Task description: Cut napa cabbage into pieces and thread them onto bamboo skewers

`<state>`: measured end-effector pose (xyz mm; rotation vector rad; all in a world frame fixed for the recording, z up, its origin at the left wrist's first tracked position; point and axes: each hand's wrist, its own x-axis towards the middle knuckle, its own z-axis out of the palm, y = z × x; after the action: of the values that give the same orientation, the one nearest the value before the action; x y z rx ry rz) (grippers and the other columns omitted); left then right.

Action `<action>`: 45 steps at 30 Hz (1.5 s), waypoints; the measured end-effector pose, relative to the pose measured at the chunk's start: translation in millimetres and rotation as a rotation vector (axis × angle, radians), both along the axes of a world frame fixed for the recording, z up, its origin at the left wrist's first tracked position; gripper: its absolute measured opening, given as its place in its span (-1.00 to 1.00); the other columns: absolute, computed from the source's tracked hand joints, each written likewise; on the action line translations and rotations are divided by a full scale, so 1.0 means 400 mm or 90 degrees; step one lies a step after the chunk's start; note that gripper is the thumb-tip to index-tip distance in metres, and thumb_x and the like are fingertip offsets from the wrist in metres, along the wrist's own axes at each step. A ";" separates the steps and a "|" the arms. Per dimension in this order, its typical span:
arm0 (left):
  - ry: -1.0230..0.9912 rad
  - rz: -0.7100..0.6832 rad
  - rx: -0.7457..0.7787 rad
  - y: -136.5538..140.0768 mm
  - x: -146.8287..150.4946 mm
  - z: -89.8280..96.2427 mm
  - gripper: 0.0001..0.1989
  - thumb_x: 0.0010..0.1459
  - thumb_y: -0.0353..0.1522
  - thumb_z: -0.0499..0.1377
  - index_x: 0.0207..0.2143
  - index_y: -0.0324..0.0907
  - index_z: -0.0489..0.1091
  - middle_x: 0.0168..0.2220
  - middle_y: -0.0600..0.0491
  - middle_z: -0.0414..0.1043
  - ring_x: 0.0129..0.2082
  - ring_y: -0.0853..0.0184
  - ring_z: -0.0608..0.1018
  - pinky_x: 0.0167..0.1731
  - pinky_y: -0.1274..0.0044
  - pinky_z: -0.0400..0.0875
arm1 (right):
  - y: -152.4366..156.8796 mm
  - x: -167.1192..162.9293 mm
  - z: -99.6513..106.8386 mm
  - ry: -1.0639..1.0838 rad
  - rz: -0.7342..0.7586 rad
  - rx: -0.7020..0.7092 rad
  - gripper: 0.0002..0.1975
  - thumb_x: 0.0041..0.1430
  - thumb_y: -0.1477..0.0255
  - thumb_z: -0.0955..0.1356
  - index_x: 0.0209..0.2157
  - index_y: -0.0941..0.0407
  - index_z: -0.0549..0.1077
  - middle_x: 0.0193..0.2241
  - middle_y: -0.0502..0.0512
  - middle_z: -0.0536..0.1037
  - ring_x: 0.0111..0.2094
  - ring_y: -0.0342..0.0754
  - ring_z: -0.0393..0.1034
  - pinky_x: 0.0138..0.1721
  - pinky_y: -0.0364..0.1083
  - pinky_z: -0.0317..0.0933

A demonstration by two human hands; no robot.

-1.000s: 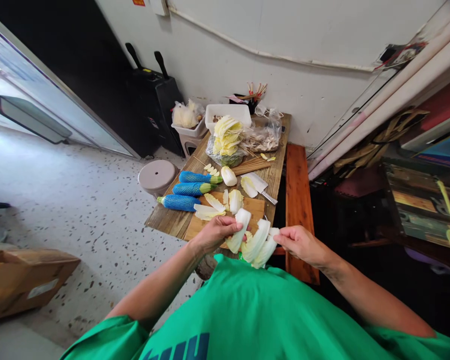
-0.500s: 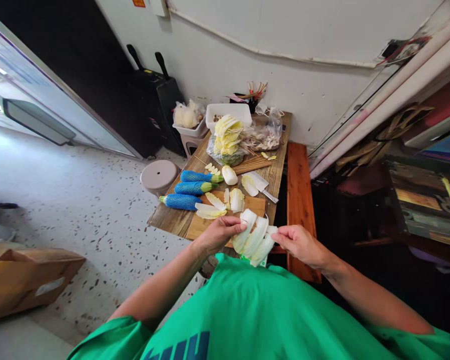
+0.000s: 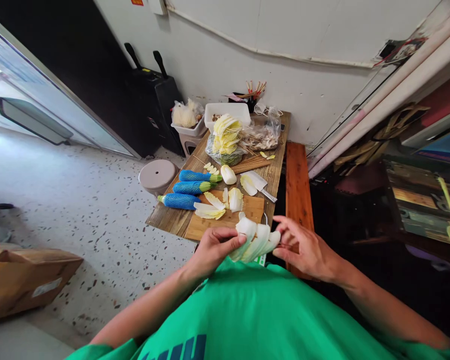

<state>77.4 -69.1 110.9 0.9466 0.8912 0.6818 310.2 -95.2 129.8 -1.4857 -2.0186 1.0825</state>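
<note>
My left hand (image 3: 220,246) pinches the left end of a row of several overlapping napa cabbage leaves (image 3: 255,237), held in front of my shirt. What joins the leaves is hidden. At their right end is my right hand (image 3: 303,245), open, its fingers and thumb spread apart close to the last leaf. Beyond the leaves lies a wooden cutting board (image 3: 247,215) carrying loose cabbage leaves (image 3: 209,211) and a cut cabbage piece (image 3: 235,199). A cleaver (image 3: 260,182) with a leaf on its blade rests to the board's right.
Three zucchini in blue netting (image 3: 179,201) lie at the table's left. Farther back are a small cabbage heart (image 3: 228,175), bamboo skewers (image 3: 251,165), piled yellow leaves (image 3: 227,134), bagged mushrooms (image 3: 262,136) and a white tub (image 3: 228,111). A stool (image 3: 157,174) and bench (image 3: 299,192) flank the table.
My right hand has let go of the leaves' right end and spread its fingers, moving slightly right. The row of leaves has tilted and bunched; my left hand still pinches it.
</note>
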 end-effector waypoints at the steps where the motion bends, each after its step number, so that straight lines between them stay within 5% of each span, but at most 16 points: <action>1: 0.038 -0.002 0.067 -0.007 -0.002 0.019 -0.84 -0.05 -0.30 0.26 -0.40 -0.17 0.56 -0.41 0.00 0.52 -0.40 0.25 0.50 -0.34 0.47 0.35 | 0.001 -0.007 0.014 0.005 -0.007 0.061 -0.32 0.01 0.13 0.35 0.10 0.17 0.18 -0.13 0.23 0.37 -0.23 0.01 0.33 -0.24 -0.07 0.26; 3: 0.093 -0.009 0.190 -0.019 -0.005 0.051 -0.89 -0.04 -0.33 0.25 -0.43 -0.14 0.56 -0.40 0.00 0.52 -0.36 0.23 0.49 -0.29 0.46 0.34 | 0.008 -0.025 0.039 0.042 0.015 0.136 -0.35 0.01 0.17 0.36 0.10 0.14 0.19 -0.02 0.26 0.31 -0.11 0.05 0.28 -0.13 -0.04 0.22; 7: 0.119 0.003 0.274 -0.038 -0.009 0.078 -0.90 -0.04 -0.36 0.25 -0.41 -0.08 0.56 -0.44 0.02 0.50 -0.37 0.23 0.47 -0.26 0.44 0.33 | 0.024 -0.062 0.071 0.134 0.132 0.038 -0.78 0.13 0.32 0.29 -0.26 0.16 0.44 -0.41 0.07 0.45 -0.45 -0.15 0.31 -0.42 -0.20 0.20; 14: 0.057 0.016 0.141 -0.065 -0.016 0.073 -0.87 -0.05 -0.32 0.26 -0.44 -0.17 0.57 -0.45 -0.03 0.49 -0.44 0.28 0.47 -0.39 0.51 0.35 | 0.030 -0.093 0.082 0.196 0.155 -0.044 -0.92 0.02 0.47 0.32 -0.50 0.19 0.38 -0.59 -0.06 0.30 -0.57 -0.25 0.17 -0.56 -0.26 0.05; 25: -0.029 0.149 -0.075 -0.096 -0.036 0.069 -0.81 -0.14 -0.29 0.31 -0.45 -0.22 0.57 -0.54 0.02 0.48 -0.50 0.37 0.42 -0.46 0.58 0.30 | 0.011 -0.100 0.084 0.169 0.108 -0.018 -0.88 0.05 0.49 0.30 -0.38 0.20 0.47 -0.52 0.03 0.46 -0.54 -0.21 0.29 -0.52 -0.24 0.14; 38: 0.035 0.012 0.003 -0.069 -0.055 0.057 -0.81 -0.07 -0.30 0.27 -0.47 -0.26 0.56 -0.52 0.00 0.46 -0.54 0.41 0.38 -0.53 0.60 0.25 | 0.035 -0.122 0.094 0.101 0.086 0.004 -0.85 0.09 0.42 0.28 -0.44 0.18 0.45 -0.54 0.03 0.48 -0.51 -0.19 0.33 -0.49 -0.23 0.17; 45: -0.154 0.195 -0.161 -0.069 -0.041 0.057 -0.80 -0.13 -0.27 0.31 -0.45 -0.23 0.54 -0.49 0.00 0.49 -0.50 0.38 0.45 -0.42 0.55 0.31 | 0.043 -0.126 0.100 0.096 0.070 0.035 -0.87 0.09 0.44 0.29 -0.41 0.18 0.46 -0.50 0.05 0.51 -0.48 -0.17 0.37 -0.46 -0.23 0.19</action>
<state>61.2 -96.7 133.8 0.4940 0.8894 0.8995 259.8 -77.9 169.9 -1.2393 -2.0272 1.1372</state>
